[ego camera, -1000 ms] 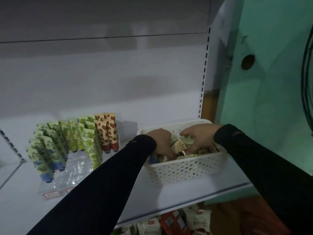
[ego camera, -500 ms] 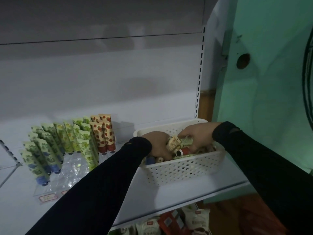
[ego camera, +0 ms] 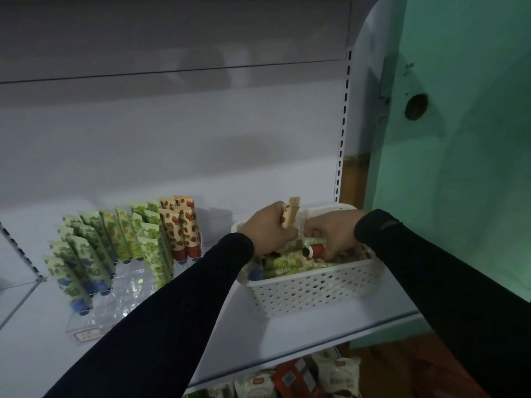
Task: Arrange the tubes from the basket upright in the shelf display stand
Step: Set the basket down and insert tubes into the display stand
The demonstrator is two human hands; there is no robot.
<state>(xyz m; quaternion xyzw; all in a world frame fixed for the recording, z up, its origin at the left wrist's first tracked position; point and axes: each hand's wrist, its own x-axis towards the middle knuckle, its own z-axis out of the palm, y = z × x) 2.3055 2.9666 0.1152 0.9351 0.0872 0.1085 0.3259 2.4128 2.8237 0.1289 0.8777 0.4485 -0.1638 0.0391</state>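
In basket (ego camera: pixel 313 291): two hands, left hand (ego camera: pixel 265 229) gripping one tube (ego camera: pixel 290 213).

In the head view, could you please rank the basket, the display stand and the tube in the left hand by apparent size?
1. Display stand
2. Basket, close behind; nearness makes this unsure
3. Tube in the left hand, clearly smallest

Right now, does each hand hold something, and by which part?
The left hand grips a strawberry-print tube round its lower part, crimped end up. The right hand grips a red-capped tube near its cap, inside the basket.
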